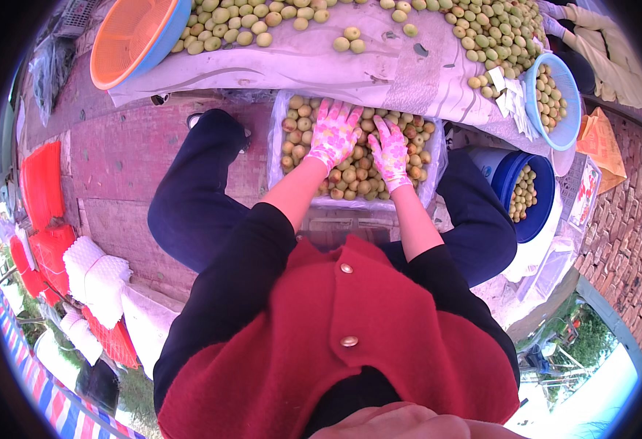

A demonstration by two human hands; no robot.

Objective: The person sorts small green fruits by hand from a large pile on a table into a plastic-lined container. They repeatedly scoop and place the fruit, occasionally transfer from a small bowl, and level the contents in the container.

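Note:
A box lined with clear plastic (274, 148) stands between the person's knees, filled with small round brownish-green fruit (356, 175). My left hand (334, 131), in a pink flowered glove, lies on the fruit towards the box's far side with its fingers spread. To its right my right hand (390, 151), gloved alike, rests on the same fruit, fingers pointing away and somewhat apart. Neither hand is seen to grip a fruit, though what is under the palms is hidden. The far rim of the box is partly under the edge of a cloth-covered table (354, 71).
Loose green fruit (491, 35) lies heaped on the table. An orange and blue basket (134, 41) stands at its left, a light-blue basket of fruit (573, 104) at its right. Below that is a blue bucket (543, 203) with fruit. A co-worker's sleeve (595, 46) shows at upper right.

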